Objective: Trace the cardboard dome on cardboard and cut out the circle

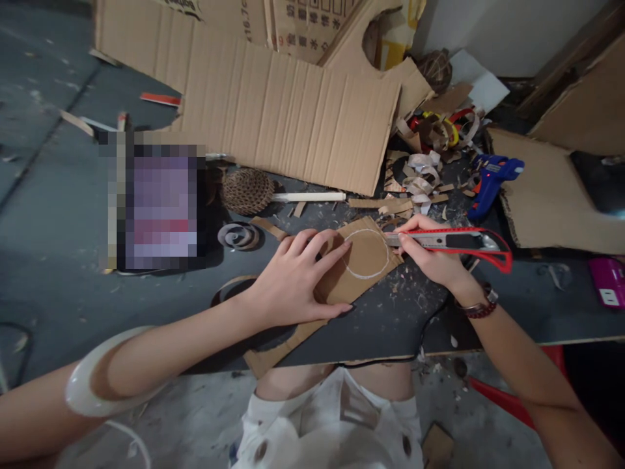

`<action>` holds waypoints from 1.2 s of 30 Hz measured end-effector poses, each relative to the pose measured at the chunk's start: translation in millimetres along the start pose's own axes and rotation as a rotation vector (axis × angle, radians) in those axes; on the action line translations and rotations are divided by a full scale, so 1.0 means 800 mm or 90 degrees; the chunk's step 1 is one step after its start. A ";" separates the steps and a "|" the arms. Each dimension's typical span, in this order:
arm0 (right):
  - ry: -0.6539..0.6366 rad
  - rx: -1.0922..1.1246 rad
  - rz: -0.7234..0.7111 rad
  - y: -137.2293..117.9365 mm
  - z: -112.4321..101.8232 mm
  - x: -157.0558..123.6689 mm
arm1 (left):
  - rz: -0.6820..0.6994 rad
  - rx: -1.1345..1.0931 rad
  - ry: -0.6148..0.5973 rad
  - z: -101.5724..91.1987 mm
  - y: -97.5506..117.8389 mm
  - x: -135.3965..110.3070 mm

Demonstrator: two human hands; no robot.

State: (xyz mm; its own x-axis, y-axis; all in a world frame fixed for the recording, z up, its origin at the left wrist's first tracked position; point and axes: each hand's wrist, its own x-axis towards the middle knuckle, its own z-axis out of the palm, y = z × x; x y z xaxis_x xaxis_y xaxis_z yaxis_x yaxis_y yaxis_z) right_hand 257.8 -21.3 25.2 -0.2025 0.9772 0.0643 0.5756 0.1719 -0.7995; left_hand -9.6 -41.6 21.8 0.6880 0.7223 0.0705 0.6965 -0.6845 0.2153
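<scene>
My right hand point(430, 257) grips a red and grey utility knife point(454, 241), its tip at the right edge of a white circle drawn on a piece of cardboard point(368, 254). Fingers spread, my left hand point(307, 277) lies flat on the left part of that cardboard and presses on it. Its fingertips reach the circle's left side. Left of the hand lies a coiled paper strip point(238, 236). Behind it rests a round ball of corrugated cardboard point(248, 191) beside a white pen-like stick point(310, 197).
A big corrugated cardboard sheet point(288, 117) covers the back of the dark table. Scraps point(422, 176), a roll of yellow tape point(449, 127) and a blue glue gun point(493, 182) lie at right. A blurred screen point(161, 208) stands left; a purple device point(608, 283) sits far right.
</scene>
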 end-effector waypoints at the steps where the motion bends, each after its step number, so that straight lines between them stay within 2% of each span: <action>1: -0.003 0.041 0.006 0.002 0.001 0.001 | -0.002 -0.001 -0.002 0.000 0.000 0.000; 3: -0.002 0.094 0.013 0.005 0.002 0.003 | -0.005 -0.004 -0.006 0.000 0.000 -0.001; 11: 0.006 0.153 0.021 0.014 0.002 0.004 | -0.008 -0.006 -0.015 -0.001 0.000 0.000; 16: 0.006 0.149 0.020 0.016 0.002 0.005 | -0.010 -0.006 -0.020 -0.002 0.001 0.000; 20: 0.017 0.083 -0.001 0.009 0.000 0.002 | -0.011 -0.011 -0.019 -0.003 0.000 0.000; 25: -0.002 -0.101 -0.019 -0.012 -0.004 -0.006 | -0.007 -0.015 -0.016 -0.003 0.000 -0.001; 29: -0.001 -0.129 -0.038 -0.018 -0.004 -0.008 | -0.004 -0.009 -0.014 -0.003 0.000 -0.001; 32: 0.001 -0.089 -0.010 -0.011 -0.002 -0.005 | -0.002 -0.004 -0.010 -0.003 0.000 -0.001; 36: 0.007 0.036 0.009 -0.002 0.001 -0.002 | 0.000 -0.008 -0.010 -0.002 0.000 0.000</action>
State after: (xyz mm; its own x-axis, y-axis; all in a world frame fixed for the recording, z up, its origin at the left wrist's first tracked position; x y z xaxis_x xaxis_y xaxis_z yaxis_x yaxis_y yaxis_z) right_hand 256.5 -23.5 25.5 -0.1860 0.9808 0.0585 0.5321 0.1506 -0.8332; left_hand -10.5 -41.4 23.7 0.6914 0.7203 0.0553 0.6938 -0.6834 0.2270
